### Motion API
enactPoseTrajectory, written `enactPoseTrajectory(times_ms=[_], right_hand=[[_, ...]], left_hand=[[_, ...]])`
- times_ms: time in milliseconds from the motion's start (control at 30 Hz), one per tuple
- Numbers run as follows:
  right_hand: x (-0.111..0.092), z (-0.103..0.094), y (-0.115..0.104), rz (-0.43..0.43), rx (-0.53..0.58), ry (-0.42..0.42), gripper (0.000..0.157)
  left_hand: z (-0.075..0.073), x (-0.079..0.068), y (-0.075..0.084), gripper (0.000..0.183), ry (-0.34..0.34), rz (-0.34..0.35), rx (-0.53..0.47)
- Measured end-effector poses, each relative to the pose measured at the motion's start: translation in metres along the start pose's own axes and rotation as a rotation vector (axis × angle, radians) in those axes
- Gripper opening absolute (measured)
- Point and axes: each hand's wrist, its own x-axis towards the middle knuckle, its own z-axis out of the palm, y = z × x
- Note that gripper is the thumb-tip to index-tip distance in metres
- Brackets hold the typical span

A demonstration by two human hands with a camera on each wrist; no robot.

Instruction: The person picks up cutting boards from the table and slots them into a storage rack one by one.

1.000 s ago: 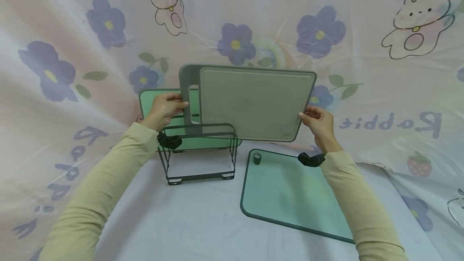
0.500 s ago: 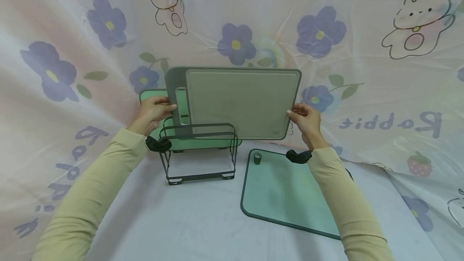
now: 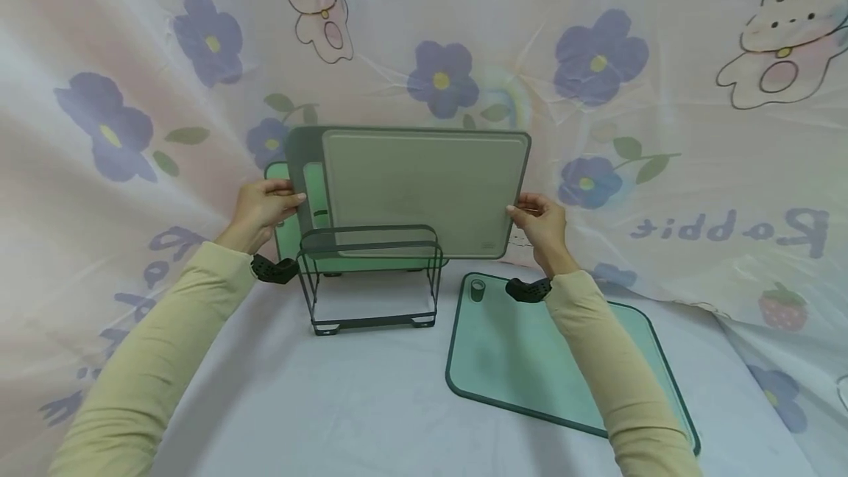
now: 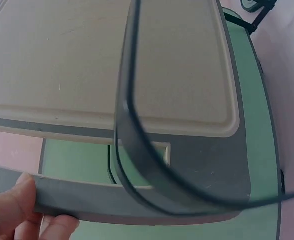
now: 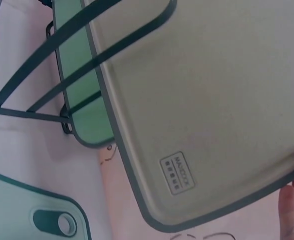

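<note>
Both hands hold a beige cutting board (image 3: 424, 190) with a grey rim and a handle slot at its left end. My left hand (image 3: 257, 213) pinches the grey handle bar, thumb in front and fingers behind. At the opposite short edge, my right hand (image 3: 543, 230) pinches the rim. The board stands upright, its lower left part behind the front hoops of a black wire rack (image 3: 371, 323). A green cutting board (image 4: 261, 145) stands in the rack behind it, mostly hidden. A small printed label (image 5: 177, 173) marks the beige board's lower right corner.
On the white-covered table (image 3: 371, 396), a light green board (image 3: 510, 344) with a dark rim lies flat at the right, partly under the right forearm. In its far left corner is a dark oval with a round hole (image 5: 66, 224). A patterned curtain (image 3: 503, 35) hangs behind.
Both hands have moved left with the beige board, bringing more of it behind the rack's hoops. It now covers more of the standing green board. The head view has shifted slightly.
</note>
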Motion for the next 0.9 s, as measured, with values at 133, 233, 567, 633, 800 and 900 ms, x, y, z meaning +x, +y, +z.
enactPoseTrajectory(times_ms=[133,233,567,633,800,900], right_hand=[[0.000,0.010,0.001,0.008,-0.006,-0.001,0.030],[0.000,0.017,0.003,0.012,-0.004,-0.018,0.030],[-0.003,0.040,0.005,0.039,0.021,-0.040,0.027],[-0.004,0.045,0.006,0.043,0.032,-0.050,0.027],[-0.005,0.055,0.010,0.047,0.032,-0.073,0.028],[-0.007,0.060,0.015,0.043,0.035,-0.075,0.026]], left_hand=[[-0.008,0.000,-0.005,0.058,0.016,0.010,-0.009],[-0.015,-0.002,-0.008,0.056,0.027,0.019,-0.011],[-0.030,-0.005,-0.019,0.053,0.085,0.049,-0.006],[-0.034,-0.006,-0.021,0.052,0.100,0.050,-0.009],[-0.041,-0.008,-0.029,0.047,0.135,0.042,-0.080],[-0.045,-0.009,-0.034,0.047,0.138,0.042,-0.131]])
